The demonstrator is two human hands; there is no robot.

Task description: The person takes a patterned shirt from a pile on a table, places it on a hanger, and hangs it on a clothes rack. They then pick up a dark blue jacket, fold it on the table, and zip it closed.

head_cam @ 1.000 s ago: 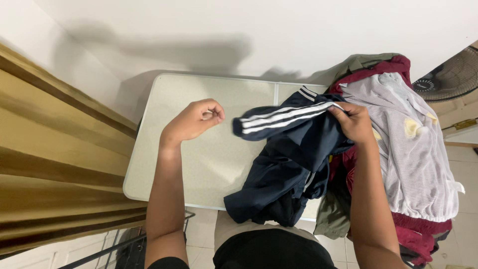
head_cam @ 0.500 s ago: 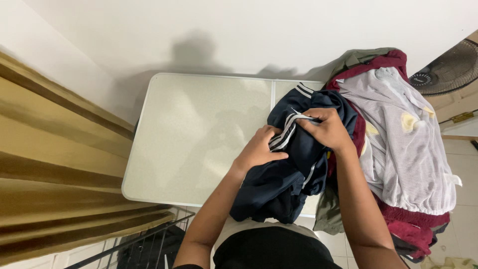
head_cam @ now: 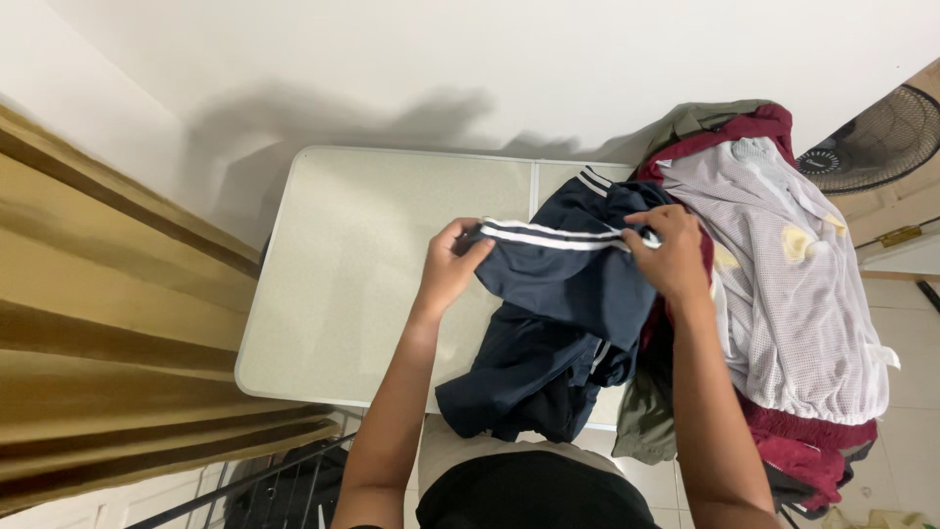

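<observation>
Curtain: gold-brown curtain (head_cam: pixel 108 323) hangs off the left edge of the bench (head_cam: pixel 352 284).
Basket: a dark wire basket (head_cam: pixel 274 485) sits below the near left corner of the bench.
Bench: pale speckled top with rounded corners; its left half shows bare surface.
Left hand: left hand (head_cam: pixel 452 266) is over the middle of the bench, fingers (head_cam: pixel 470 245) curled shut on the left end of the striped edge of the navy garment (head_cam: pixel 558 313).
Navy garment: a dark blue track piece with two white stripes, stretched taut between the two hands above the bench; the rest droops to the bench and hangs over its near edge.
Right hand: right hand (head_cam: pixel 671 257) is at the right part of the bench, fingers (head_cam: pixel 646 235) pinched closed on the right end of the same striped edge.
Clothes pile: heap on the right end of the bench, with a white mesh garment (head_cam: pixel 793 284) on top, a maroon garment (head_cam: pixel 813 441) beneath and an olive garment (head_cam: pixel 700 118) at the far side.
Fan: fan (head_cam: pixel 871 137) stands beyond the right end of the bench.
</observation>
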